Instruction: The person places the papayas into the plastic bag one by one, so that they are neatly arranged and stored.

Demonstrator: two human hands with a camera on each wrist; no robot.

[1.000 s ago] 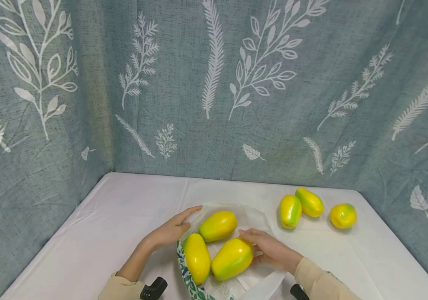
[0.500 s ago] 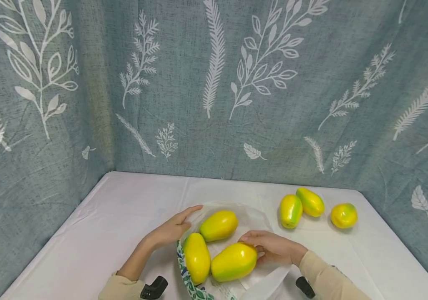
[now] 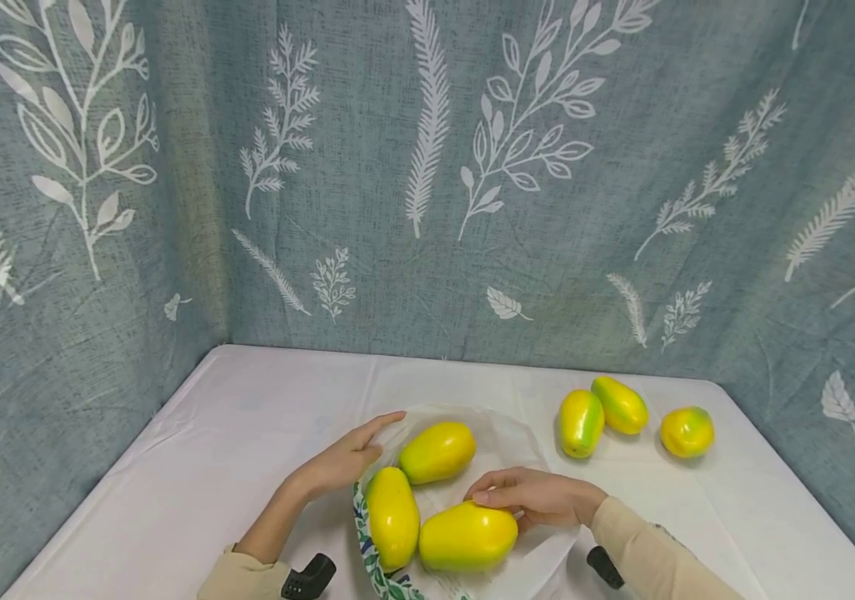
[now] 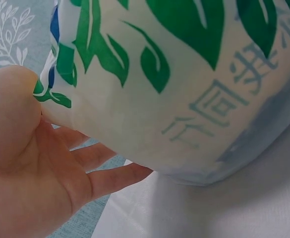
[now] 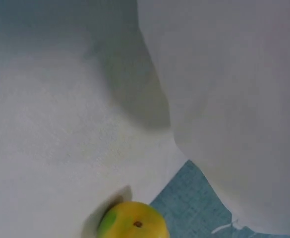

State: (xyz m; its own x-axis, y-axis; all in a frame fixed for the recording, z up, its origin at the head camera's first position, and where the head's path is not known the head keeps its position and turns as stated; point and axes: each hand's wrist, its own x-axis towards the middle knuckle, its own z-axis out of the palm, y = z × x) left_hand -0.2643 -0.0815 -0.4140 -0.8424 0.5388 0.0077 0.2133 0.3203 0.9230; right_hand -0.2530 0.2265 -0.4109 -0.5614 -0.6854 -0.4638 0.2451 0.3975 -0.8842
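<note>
On my head view, the right hand reaches into the open bag, fingertips resting on the upper side of the low fruit; I can't tell whether that grip bears any of its weight. The low fruit lies in the bag just below and left of those fingertips. Farther left of them I see the left fruit, and ahead and to the left the back fruit, both also in the bag. The left hand has a narrow grip on the bag's left rim, one finger stretched forward. Ahead and to the right of the right grip, out on the table, sit the striped fruit, the slanted fruit just behind it, and, a bit apart, the round fruit. The curtain hangs behind. My left wrist view gives me the palm and fingers of the left grip against the outside of the bag, whose green leaves and faint lettering spread to their right. My right wrist view is mostly pale: tabletop on the left, a smooth sheet on the right, a yellow fruit with a green patch cut off at the bottom edge.
</note>
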